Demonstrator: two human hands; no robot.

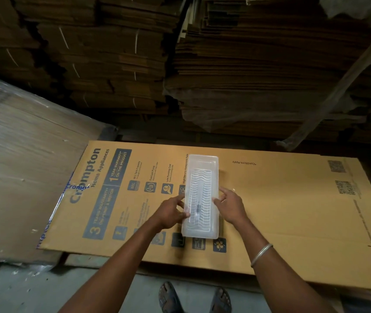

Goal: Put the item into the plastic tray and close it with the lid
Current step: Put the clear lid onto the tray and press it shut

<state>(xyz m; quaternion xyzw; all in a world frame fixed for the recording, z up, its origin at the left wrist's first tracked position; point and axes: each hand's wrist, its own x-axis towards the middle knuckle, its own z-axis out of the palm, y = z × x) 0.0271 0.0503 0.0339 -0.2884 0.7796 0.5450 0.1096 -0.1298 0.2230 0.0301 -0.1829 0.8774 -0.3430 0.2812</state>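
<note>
On the flattened carton [270, 199], plastic tray [202, 163] lies long axis 12 to 6 o'clock, dark item [197, 208] inside its near half, left hand [171, 213] pinching the 9 o'clock rim, right hand [232, 205] touching the 3 o'clock rim with spread fingertips, both equally near.

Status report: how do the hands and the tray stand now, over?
Left hand grips plastic tray, left edge. Right hand touches right edge. Small dark item inside; cannot tell if closed. Tray flat on cardboard sheet, no obstruction seen.

Dim scene, brightest on the flat cardboard sheet [270, 199]; dark stacked cartons [112, 64] blur and bend toward the edges.
</note>
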